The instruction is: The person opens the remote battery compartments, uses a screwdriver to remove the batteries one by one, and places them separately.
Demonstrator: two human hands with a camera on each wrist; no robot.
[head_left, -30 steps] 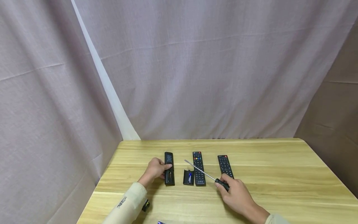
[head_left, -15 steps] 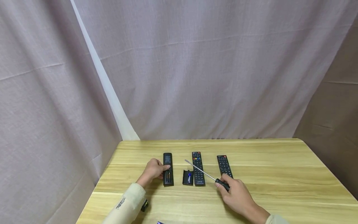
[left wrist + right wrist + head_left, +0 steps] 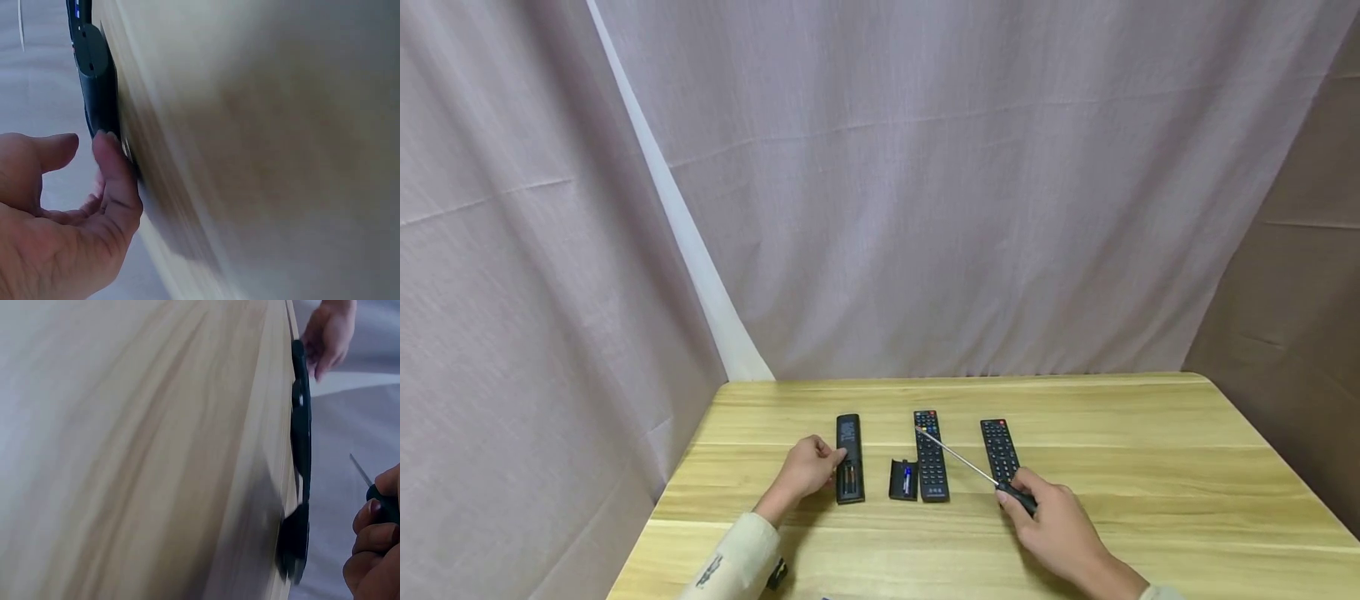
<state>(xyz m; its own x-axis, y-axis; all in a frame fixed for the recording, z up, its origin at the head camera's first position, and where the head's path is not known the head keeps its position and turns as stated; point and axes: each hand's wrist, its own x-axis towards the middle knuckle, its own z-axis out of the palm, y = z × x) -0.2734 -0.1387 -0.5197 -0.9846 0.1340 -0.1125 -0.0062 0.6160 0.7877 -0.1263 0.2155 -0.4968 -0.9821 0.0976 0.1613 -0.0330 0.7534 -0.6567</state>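
The left hand [image 3: 808, 467] is at the left edge of a long black plastic remote control [image 3: 850, 442], which lies face down on the pale, wood-grained surface [image 3: 1097, 425], probably so that its uncovered battery compartment faces up. This grip is loose: the left wrist view shows a clear gap between raised thumb and bent fingers, with a fingertip at the remote's edge, seemingly just steadying it.

The right hand [image 3: 1056, 521] has its fingers wrapped round the black handle of a screwdriver [image 3: 1017, 497] with a slim metal shaft. This grip is firmly closed, the shaft pointing forward-left, presumably to leave the tip free. The tip appears over a button-side-up black remote with coloured keys [image 3: 933, 475], but the right wrist view shows it raised clear of the things below.

Just left of that remote lies a small black plastic tray-like piece [image 3: 895, 479] cradling a blue-and-white battery [image 3: 907, 480], perhaps to stop it rolling. Near the right hand sits a third black remote with a red key [image 3: 1000, 446].

Fine print marks the face-down remote's back and the middle remote's lower end; none is legible, and no brand can be made out.
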